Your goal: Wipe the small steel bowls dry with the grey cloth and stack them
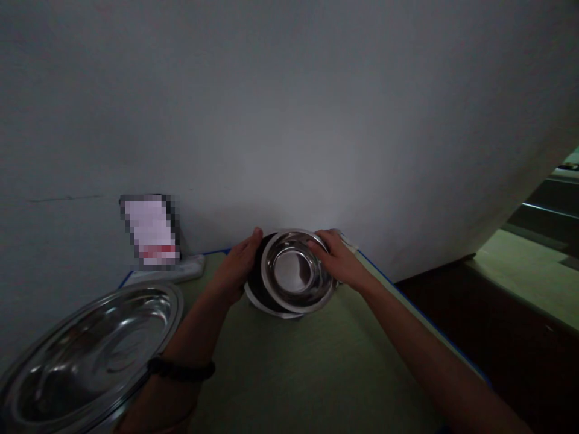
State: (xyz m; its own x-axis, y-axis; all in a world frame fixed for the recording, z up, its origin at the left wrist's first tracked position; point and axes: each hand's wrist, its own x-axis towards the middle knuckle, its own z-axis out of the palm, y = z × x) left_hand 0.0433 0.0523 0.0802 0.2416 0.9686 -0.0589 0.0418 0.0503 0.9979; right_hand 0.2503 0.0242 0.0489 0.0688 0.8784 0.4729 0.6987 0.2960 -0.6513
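Observation:
A small shiny metal bowl [292, 271] is tilted toward me in the middle of the view. My right hand [335, 259] grips its right rim, thumb on the inside and fingers behind. Behind and to the left of it shows a second round vessel with a dark inside and a pale metal rim [266, 307], partly covered by the bowl. Against the left side of this dark vessel lies my left hand [239, 265], thumb up and fingers curled round its edge, partly hidden. A dark band circles my left wrist.
A large shiny metal basin [104, 355] stands at the left of the green-topped table [316, 374]. Behind it a phone with a blurred screen [151, 229] leans near the grey wall [289, 120]. The table's blue edge borders dark floor at right.

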